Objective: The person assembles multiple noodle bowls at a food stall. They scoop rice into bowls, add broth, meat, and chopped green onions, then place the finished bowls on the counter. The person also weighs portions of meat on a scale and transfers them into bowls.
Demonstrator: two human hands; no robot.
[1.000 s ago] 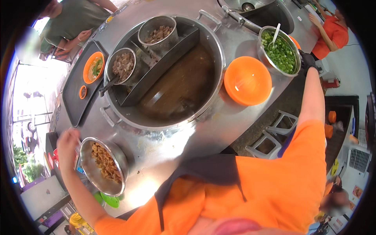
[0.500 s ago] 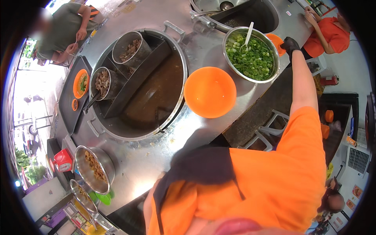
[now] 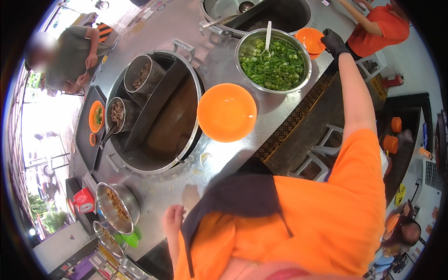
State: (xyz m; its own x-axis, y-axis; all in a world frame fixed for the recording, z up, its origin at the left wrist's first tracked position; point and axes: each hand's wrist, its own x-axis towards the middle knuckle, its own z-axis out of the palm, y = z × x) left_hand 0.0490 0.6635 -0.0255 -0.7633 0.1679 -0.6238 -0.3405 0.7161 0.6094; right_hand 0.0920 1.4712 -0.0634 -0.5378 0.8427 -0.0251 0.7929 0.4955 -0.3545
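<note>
My right hand (image 3: 335,43), in a black glove, reaches out to the far right and grips the rim of a small orange bowl (image 3: 310,38) on top of a short stack. Next to that stack is a steel bowl (image 3: 239,59) of chopped green onions, a white spoon (image 3: 268,36) standing in it. Bare and loosely curled, my left hand (image 3: 174,216) is held by my apron over the near table edge, with nothing visible in it. A large empty orange bowl (image 3: 227,113) sits between the green onions and a big divided pot (image 3: 201,93) of brown broth.
Two strainers of meat (image 3: 144,74) (image 3: 122,114) hang in the pot. Left of it lies a dark tray (image 3: 83,135) with a filled orange bowl (image 3: 97,116). Steel bowls (image 3: 133,205) of brown food and a red scale (image 3: 84,200) stand near left. Other people (image 3: 380,30) are across the table.
The view has shifted, so the table's things sit further left. My left hand has come into sight. The gripped small bowl shows more of its inside, with the stack beneath it visible.
</note>
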